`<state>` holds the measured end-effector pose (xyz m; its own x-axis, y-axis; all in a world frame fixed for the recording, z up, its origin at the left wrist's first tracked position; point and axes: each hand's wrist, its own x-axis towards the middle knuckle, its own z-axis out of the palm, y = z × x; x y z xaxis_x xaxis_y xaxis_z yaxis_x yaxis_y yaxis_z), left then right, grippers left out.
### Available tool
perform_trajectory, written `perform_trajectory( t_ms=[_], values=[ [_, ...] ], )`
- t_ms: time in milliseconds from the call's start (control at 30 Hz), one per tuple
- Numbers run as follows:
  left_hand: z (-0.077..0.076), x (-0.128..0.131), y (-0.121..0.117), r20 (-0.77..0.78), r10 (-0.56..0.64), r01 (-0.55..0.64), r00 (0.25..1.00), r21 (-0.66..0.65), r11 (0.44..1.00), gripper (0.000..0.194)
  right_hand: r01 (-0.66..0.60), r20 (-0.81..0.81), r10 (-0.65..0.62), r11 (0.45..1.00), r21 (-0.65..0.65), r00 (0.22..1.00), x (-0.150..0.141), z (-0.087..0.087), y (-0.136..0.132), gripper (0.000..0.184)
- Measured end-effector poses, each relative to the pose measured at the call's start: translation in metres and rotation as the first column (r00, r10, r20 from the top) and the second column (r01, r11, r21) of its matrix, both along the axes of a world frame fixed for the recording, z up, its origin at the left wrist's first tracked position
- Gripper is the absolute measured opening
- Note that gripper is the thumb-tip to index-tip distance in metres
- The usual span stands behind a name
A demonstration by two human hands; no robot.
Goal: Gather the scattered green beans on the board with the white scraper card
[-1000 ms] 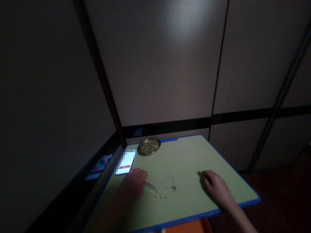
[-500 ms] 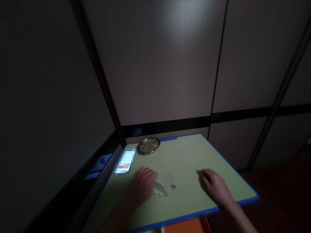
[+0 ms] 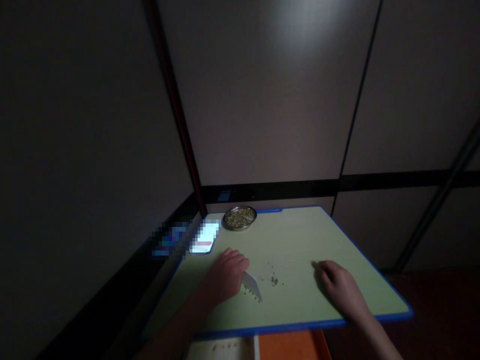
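My left hand (image 3: 227, 274) is closed around a thin white card (image 3: 252, 285), its free end slanting down to the tabletop. Small dark beans (image 3: 250, 292) lie in a line along the card's lower left side. To the right of the card is a loose cluster of more beans (image 3: 275, 281), with a few stray ones around it. My right hand (image 3: 339, 286) rests on the table's right side, fingers curled in and nothing visible in them. A round metal dish (image 3: 240, 218) holding many greenish beans stands at the back left.
The pale green table (image 3: 300, 245) has a blue rim. A lit phone (image 3: 205, 236), partly blurred out, lies at its left edge. Below the front edge are a whitish tray (image 3: 221, 348) and an orange tray (image 3: 290, 345). Dark panelled walls rise behind and left.
The view has turned slightly left. The card in my left hand stands steeper, and the beans beside it lie closer along its edge. My right hand stays resting on the table.
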<state>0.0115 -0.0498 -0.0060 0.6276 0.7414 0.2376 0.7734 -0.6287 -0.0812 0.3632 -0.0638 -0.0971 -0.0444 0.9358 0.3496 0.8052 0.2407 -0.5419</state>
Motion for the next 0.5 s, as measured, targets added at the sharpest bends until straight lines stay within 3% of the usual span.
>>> perform_trajectory(
  t_ms=[333, 500],
  values=[
    [0.007, -0.009, -0.002, -0.024, 0.070, -0.070, 0.997, 0.006, 0.998, 0.012, 0.004, -0.022, -0.003, 1.000, 0.031, 1.000, -0.003, 0.007, -0.002, 0.028],
    [0.024, -0.024, 0.004, 0.025, 0.212, -0.211, 0.977, -0.040, 0.977, 0.012, -0.010, -0.037, 0.011, 0.999, 0.030, 0.999, -0.003, 0.006, -0.001, 0.028]
  ],
)
